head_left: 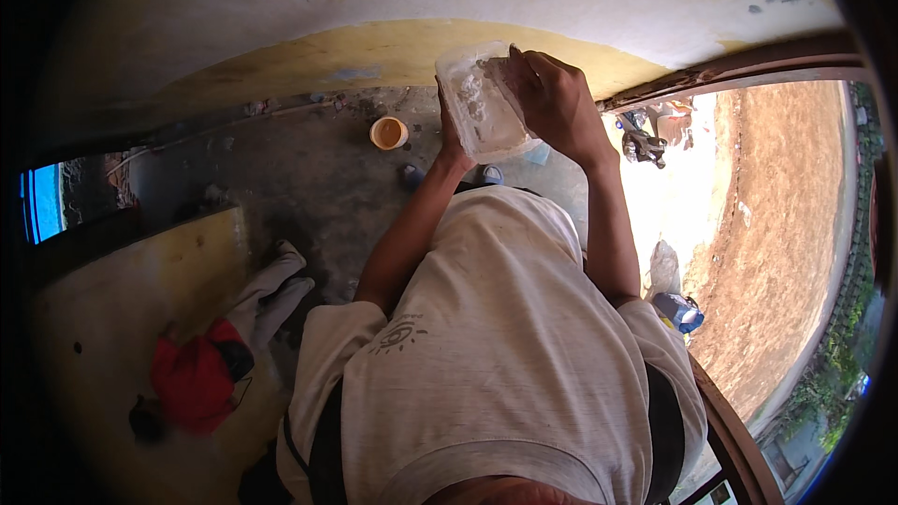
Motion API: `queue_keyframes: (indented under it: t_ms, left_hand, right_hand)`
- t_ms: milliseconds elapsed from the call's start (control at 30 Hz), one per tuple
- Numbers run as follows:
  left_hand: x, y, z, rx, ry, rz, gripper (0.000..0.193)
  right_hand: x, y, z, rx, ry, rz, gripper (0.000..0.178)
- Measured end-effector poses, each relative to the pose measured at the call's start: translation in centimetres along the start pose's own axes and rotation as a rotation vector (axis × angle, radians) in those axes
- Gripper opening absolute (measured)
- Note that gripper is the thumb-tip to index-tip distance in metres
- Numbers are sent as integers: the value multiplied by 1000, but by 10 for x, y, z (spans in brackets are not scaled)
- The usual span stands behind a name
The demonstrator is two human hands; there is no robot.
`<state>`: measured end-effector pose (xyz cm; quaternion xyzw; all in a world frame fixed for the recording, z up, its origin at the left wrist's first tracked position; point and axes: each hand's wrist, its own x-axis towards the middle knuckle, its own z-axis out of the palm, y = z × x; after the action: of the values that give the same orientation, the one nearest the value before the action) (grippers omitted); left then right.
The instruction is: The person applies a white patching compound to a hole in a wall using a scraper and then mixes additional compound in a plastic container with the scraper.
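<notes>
A clear, box-shaped plastic container point(472, 117) with whitish residue inside is held up before my chest. My left hand point(451, 136) is closed on its left side, the fingers partly hidden behind it. Over the container's right side, my right hand point(561, 103) is curled with the fingers pinched together. A flat, dull piece point(505, 84) shows beneath those fingers, inside or against the container; I cannot make out what it is. Both forearms are raised.
A yellow-and-white wall point(374, 47) rises just ahead. An orange-rimmed bucket point(389, 133) stands on the grey floor, left of my feet. Another person in a red top point(195, 376) is at the lower left, by a low wall. To the right, a doorway opens onto brown ground point(776, 224).
</notes>
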<state>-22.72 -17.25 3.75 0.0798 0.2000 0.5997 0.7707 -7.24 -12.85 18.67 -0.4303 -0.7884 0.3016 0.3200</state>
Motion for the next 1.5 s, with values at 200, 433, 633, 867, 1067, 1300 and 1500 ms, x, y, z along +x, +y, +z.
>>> queue_keyframes:
  t_ms: [200,433,633,867,1067,1300,1500]
  left_hand:
    - [0,0,-1,163,45,53,73]
    - [-10,0,12,-34,-57,-36,63]
    - [-3,0,8,29,-71,-78,81]
    - [-6,-1,2,-8,-139,-86,82]
    - [-12,0,7,85,2,-9,80]
    - [-11,-4,2,184,38,7,71]
    - [-13,-5,3,195,55,34,73]
  right_hand:
    - [-8,0,27,-98,-140,-49,19]
    - [-1,-2,-6,-76,-25,-27,13]
    - [-7,15,3,2,-150,229,22]
    - [-6,-4,-10,-22,-204,251,21]
    - [-9,-7,-18,-1,-127,296,22]
    - [-19,6,36,-54,-19,26,11]
    - [-17,-7,15,-132,83,35,17]
